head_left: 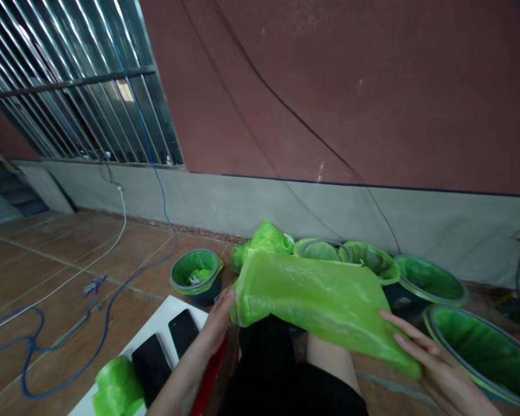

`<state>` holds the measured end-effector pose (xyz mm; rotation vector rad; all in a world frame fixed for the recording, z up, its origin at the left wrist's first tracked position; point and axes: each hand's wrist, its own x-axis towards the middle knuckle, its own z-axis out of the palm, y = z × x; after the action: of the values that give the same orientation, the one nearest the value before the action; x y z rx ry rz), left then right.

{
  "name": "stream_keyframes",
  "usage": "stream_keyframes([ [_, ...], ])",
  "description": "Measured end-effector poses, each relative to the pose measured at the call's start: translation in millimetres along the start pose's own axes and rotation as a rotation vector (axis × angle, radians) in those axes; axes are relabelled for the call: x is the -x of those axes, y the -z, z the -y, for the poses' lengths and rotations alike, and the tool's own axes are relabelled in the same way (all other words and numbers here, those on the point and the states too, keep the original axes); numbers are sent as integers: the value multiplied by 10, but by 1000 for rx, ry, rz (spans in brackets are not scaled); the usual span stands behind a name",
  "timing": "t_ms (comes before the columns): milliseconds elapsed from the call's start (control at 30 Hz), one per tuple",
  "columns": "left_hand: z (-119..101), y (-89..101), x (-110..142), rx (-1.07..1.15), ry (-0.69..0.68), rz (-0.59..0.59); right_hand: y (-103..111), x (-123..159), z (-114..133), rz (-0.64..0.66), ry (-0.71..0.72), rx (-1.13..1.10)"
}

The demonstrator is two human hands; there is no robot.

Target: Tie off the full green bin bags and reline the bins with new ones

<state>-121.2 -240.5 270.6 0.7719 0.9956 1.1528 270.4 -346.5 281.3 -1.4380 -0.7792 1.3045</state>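
A light-green translucent plastic bag (312,294) stretches across my lap, spread out between both hands. My left hand (220,318) grips its left end, at the folded edge, with the fingertips partly hidden behind the plastic. At the lower right corner, my right hand (427,352) holds the bag, two fingers lying along the front and the thumb side out of sight. A white board (125,352) beside my left forearm bears two black phones (151,364) and a bunched green roll of bags (118,386).
Several bins lined with green bags stand along the wall, including a left bin (197,271) and a near right bin (485,352). A stuffed green bag (268,238) sits among them. A blue hose (108,323) and a white cable (91,263) cross the tiled floor.
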Motion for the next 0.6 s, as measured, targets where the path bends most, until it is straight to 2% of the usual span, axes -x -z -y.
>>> stream_keyframes([
  [133,149,-78,38,-126,-15,207,15,159,-107,9,-41,11],
  [233,208,-77,11,-197,-13,272,120,141,-134,-88,-50,3],
  [367,163,-49,-53,-217,-52,260,313,65,-96,-315,68,9],
  [467,73,-57,-91,-305,-140,180,355,40,-6,-384,136,17],
  [600,-65,-77,-120,-508,-310,96,279,67,170,-461,166,-24],
])
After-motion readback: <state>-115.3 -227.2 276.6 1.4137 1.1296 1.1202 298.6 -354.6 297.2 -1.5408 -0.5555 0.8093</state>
